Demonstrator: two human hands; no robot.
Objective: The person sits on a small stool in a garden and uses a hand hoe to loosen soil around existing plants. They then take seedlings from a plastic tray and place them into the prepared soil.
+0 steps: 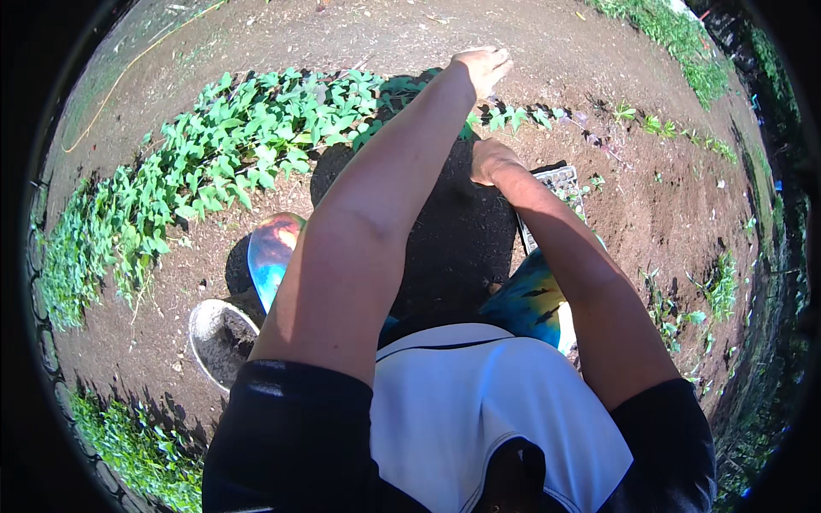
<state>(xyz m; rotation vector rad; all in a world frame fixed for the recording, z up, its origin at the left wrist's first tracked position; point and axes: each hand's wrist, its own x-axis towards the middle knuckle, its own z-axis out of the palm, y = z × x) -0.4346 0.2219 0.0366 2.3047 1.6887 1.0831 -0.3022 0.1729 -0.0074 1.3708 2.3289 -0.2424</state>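
My left hand (486, 68) reaches far forward over bare soil, just past the row of leafy green plants (256, 128). Its fingers look loosely bent and apart, with nothing visible in them. Closer to me, my right hand (493, 162) is closed low over the shaded soil (453, 231); its fingertips and anything in them are hidden. Beside the right wrist lies a seedling tray (560, 184) with many small cells, partly covered by my forearm. Small seedlings (513, 117) grow in a line between my hands.
A white bucket (198, 342) with dark soil inside leans at my left. My knees in colourful patterned leggings (274, 252) flank the shaded patch. Low weeds (725, 286) grow on the right, and a thin orange line (115, 85) lies on the ground at far left.
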